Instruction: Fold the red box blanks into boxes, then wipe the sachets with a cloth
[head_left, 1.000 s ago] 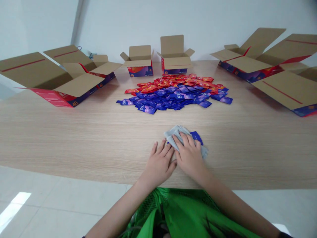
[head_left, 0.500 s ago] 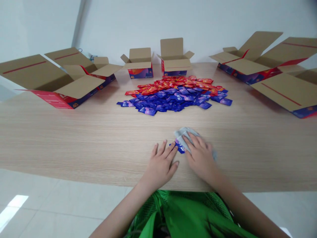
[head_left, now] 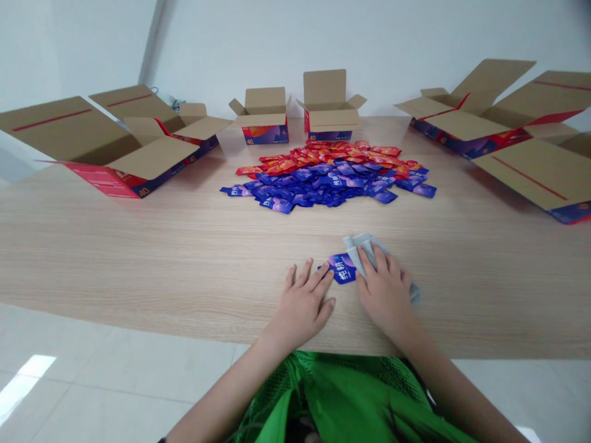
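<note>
At lower centre, the left hand (head_left: 302, 303), grip loose, rests its fingertips on a flat, angular blue sachet (head_left: 342, 269) on the wood-grained counter (head_left: 138, 258); rightward, the right hand (head_left: 385, 296) grips a creased grey cloth (head_left: 366, 242).

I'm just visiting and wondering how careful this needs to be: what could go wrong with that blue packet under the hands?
The left hand has only its fingertips at one end of the blue packet, so the packet might slip or twist if the cloth drags on it.

Also, the right hand and the cloth hide the packet's other end, so a crease there could go unnoticed.
</note>
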Action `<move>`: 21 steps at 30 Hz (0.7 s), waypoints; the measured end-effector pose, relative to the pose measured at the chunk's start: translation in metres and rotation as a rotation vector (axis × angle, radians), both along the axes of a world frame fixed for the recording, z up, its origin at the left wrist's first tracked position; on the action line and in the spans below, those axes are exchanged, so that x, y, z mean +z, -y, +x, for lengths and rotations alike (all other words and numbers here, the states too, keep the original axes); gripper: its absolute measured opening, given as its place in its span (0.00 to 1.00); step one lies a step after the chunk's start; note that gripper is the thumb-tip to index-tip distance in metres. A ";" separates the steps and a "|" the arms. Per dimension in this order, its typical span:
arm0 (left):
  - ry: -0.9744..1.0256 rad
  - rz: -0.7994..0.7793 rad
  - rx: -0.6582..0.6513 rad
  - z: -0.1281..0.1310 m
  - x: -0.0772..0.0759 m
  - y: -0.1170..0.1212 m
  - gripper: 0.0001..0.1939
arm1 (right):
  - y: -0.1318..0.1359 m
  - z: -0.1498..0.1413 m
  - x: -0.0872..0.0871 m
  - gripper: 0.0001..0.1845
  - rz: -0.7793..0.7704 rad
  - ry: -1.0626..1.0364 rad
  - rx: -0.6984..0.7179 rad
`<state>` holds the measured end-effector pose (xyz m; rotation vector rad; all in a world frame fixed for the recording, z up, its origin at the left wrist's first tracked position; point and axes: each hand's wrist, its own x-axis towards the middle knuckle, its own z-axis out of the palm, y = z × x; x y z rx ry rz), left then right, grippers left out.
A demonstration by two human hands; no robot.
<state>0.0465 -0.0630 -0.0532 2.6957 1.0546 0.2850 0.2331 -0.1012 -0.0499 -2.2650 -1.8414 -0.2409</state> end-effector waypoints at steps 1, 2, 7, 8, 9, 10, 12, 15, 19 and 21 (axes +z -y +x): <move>-0.003 -0.001 0.004 0.000 0.000 0.000 0.28 | 0.000 -0.004 0.001 0.28 -0.008 0.004 0.036; -0.008 -0.002 0.007 0.001 0.001 0.000 0.27 | 0.001 -0.009 0.002 0.28 -0.020 0.000 0.093; -0.010 -0.001 0.010 0.002 0.001 0.000 0.27 | 0.001 -0.002 0.002 0.26 -0.052 -0.036 0.185; -0.007 0.000 0.008 0.001 0.000 0.000 0.27 | 0.001 0.004 0.002 0.26 -0.042 -0.030 0.130; -0.005 0.000 0.008 0.001 0.000 0.000 0.27 | 0.001 0.008 0.001 0.26 -0.030 -0.021 0.069; -0.005 -0.001 0.007 0.001 -0.001 0.000 0.27 | 0.001 0.010 0.001 0.27 -0.020 -0.011 0.019; -0.008 -0.005 0.006 0.001 -0.001 0.000 0.27 | 0.002 0.005 0.002 0.27 -0.022 0.002 0.014; -0.021 -0.009 0.006 0.001 0.000 0.000 0.27 | 0.003 -0.008 0.004 0.27 -0.056 -0.006 0.177; -0.022 -0.011 0.006 0.001 0.001 -0.001 0.27 | 0.005 0.006 0.003 0.26 -0.070 0.002 0.154; -0.026 -0.013 0.003 0.002 0.002 0.000 0.27 | 0.006 0.017 0.001 0.27 -0.057 0.038 0.051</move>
